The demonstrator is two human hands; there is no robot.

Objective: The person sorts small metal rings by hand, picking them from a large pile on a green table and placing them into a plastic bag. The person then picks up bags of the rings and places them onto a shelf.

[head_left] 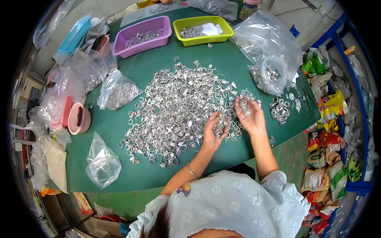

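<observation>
A broad heap of silver-coloured metal rings [170, 107] is spread over the middle of the green table [135, 178]. At the heap's right side, my left hand [214, 133] is cupped palm up, its fingers curled round several rings. My right hand [252, 119] is beside it, a little farther right and farther away, also cupped with several rings in its palm and fingers. More rings lie just beyond and between the two hands. To the right of my right hand is a smaller pile of rings [280, 111], apart from the heap.
A purple tub [166, 33] and a yellow-green tub [202, 39] hold metal pieces at the back. Clear plastic bags [270, 43] of rings stand back right and left. A pink cup [81, 125] and a crumpled bag [103, 162] are at left. Tweezers [305, 93] lie right; blue shelving [351, 75] adjoins.
</observation>
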